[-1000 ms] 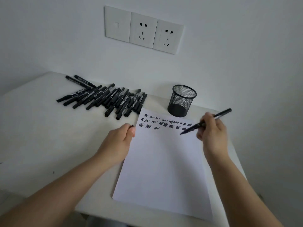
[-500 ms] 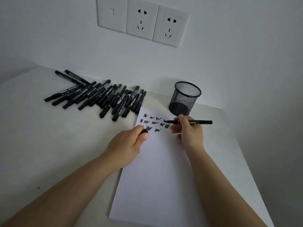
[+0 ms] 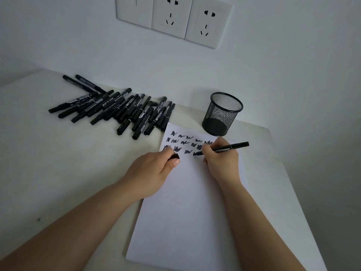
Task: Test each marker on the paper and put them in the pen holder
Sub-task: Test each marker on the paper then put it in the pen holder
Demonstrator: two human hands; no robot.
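Black cap (image 3: 174,157) mostly hidden in left hand (image 3: 154,173) fingers.

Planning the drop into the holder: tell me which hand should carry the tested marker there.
Probably the right hand: it already grips the marker, and the pen holder stands just beyond it. The left hand holds the cap, farther away.

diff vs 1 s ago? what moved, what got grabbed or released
The right hand brought the uncapped marker from above the paper's right edge leftward and down; its tip now meets the paper in the third row of scribbles. The left hand slid onto the paper's top left, gripping the cap throughout. Nothing was released. The marker pile and empty mesh pen holder are unchanged.
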